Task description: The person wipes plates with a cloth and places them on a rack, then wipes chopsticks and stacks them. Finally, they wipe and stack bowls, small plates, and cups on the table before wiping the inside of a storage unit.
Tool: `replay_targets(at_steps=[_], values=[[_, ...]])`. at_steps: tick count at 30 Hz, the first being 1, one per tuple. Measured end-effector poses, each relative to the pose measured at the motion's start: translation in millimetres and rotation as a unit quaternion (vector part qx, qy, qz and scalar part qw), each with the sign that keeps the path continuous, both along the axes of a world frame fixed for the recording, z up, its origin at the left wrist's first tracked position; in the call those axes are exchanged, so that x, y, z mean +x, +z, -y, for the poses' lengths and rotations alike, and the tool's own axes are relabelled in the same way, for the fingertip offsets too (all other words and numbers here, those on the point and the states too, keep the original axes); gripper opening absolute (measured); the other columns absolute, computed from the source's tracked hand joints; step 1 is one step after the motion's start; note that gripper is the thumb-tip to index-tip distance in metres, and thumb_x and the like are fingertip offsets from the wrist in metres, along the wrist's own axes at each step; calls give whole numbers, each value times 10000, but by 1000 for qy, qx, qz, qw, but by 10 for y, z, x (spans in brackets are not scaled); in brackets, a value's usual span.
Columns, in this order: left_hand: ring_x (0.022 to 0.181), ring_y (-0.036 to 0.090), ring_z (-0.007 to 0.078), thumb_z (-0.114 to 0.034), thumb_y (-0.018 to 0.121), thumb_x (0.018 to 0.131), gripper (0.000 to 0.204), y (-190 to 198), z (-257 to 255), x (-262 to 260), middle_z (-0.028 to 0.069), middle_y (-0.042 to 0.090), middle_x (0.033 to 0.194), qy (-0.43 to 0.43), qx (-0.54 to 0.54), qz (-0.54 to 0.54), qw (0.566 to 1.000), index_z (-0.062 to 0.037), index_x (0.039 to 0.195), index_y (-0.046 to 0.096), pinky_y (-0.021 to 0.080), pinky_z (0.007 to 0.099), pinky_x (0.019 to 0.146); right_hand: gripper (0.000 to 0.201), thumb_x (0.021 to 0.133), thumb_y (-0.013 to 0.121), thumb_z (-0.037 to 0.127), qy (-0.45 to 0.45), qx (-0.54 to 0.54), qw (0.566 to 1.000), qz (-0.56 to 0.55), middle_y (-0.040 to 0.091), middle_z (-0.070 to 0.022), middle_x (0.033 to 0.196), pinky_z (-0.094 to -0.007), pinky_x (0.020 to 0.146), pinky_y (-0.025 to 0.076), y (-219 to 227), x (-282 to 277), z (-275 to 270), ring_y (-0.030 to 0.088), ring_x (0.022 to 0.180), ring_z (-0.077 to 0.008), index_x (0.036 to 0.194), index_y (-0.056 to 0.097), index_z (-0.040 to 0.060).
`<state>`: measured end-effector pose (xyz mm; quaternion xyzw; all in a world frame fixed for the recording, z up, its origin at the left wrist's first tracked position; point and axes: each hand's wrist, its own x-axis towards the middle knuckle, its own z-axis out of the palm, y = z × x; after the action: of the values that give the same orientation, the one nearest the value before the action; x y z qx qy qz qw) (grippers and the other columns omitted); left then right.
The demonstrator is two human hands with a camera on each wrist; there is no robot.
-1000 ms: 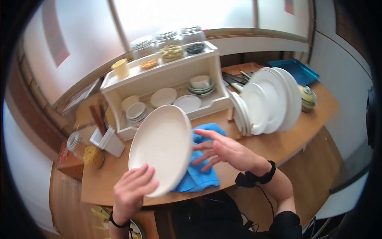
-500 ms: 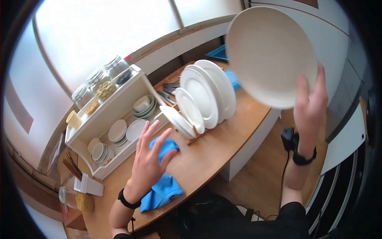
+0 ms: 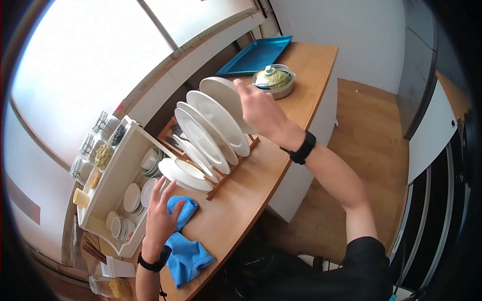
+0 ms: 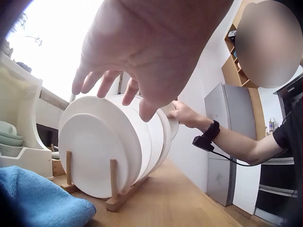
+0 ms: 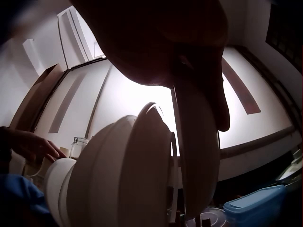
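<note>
My right hand [image 3: 266, 110] grips the upper edge of a large cream plate [image 3: 221, 93], which stands on edge at the far end of the wooden dish rack [image 3: 210, 193]. In the right wrist view this plate [image 5: 199, 156] hangs between thumb and fingers, its lower edge down at the rack's pegs. Several white plates [image 3: 218, 118] stand upright beside it in the rack, smaller ones toward the near end. My left hand [image 3: 159, 218] holds nothing, its fingers spread near the smallest plates. A crumpled blue cloth [image 3: 188, 258] lies on the table below it.
A white shelf [image 3: 108, 193] with bowls, small plates and glass jars on top stands along the window side. Past the rack are a lidded pot [image 3: 273, 83] and a blue tray [image 3: 258, 55]. A chopstick holder [image 3: 118, 267] and a pasta jar [image 3: 113, 287] are at lower left.
The cream plate passed from the left hand to the right, was swung out to the right, and is now at the rack's far end. The view has turned right.
</note>
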<state>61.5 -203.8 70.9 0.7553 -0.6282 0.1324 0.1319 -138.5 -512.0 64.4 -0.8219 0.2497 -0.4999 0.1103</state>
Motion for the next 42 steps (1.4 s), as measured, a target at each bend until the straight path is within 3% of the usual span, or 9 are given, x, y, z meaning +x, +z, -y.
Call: replay_targets(at_steps=[7,10,13,16,28,37,40,42], values=[[1411,413,423,-128,724,896,553,-2,3,-13,181,447,1510,1,0,-18,1000,-132,1419,545,402,492,1125,431,906,480,11,29,12,999,-20,657,-305,927,-512,718,570,-124,161,150,676,835,-469,1330,492,-64],[1403,427,416,-120,716,898,547,-8,6,-29,178,453,1508,-1,-6,-20,1000,-133,1418,546,406,485,1121,404,944,534,123,71,-12,997,0,672,-311,934,-511,766,562,-118,213,252,678,862,-463,1300,541,-68],[1382,453,409,-115,712,899,541,-13,3,-27,176,458,1502,-2,-10,-19,1000,-131,1414,548,419,478,1109,451,984,561,298,104,38,994,-23,682,-322,972,-500,824,552,-52,209,277,676,909,-463,1245,601,-69],[1355,482,406,-111,705,901,527,-24,-9,-19,174,467,1494,-10,-15,-15,1000,-128,1406,553,436,476,1091,551,1006,527,438,116,52,991,-38,692,-316,975,-487,849,548,-127,282,289,678,924,-463,1212,632,-62],[1302,531,398,-99,695,903,520,-39,-86,30,179,480,1480,-21,-25,-15,999,-123,1403,554,460,458,1060,686,1031,360,613,83,153,979,-109,703,-298,930,-509,840,537,-185,451,391,683,927,-456,1213,652,19],[1301,529,404,-98,694,902,529,-48,-200,43,186,483,1475,-14,-30,-33,999,-112,1409,545,454,458,1070,605,1035,403,563,62,150,977,-136,706,-279,988,-528,861,524,-257,399,420,665,975,-467,1231,629,37],[1297,533,399,-111,698,902,544,-25,-372,57,192,492,1466,-1,-14,-38,999,-98,1419,530,451,450,1072,498,1043,431,441,12,131,989,-68,699,-279,981,-546,846,521,-161,239,295,665,958,-476,1190,620,4],[1296,534,395,-117,704,898,556,19,-585,56,195,503,1455,18,13,-65,998,-91,1423,522,452,444,1070,319,1004,534,265,-43,72,996,11,694,-236,972,-529,804,525,-66,79,91,662,926,-445,1165,617,3]])
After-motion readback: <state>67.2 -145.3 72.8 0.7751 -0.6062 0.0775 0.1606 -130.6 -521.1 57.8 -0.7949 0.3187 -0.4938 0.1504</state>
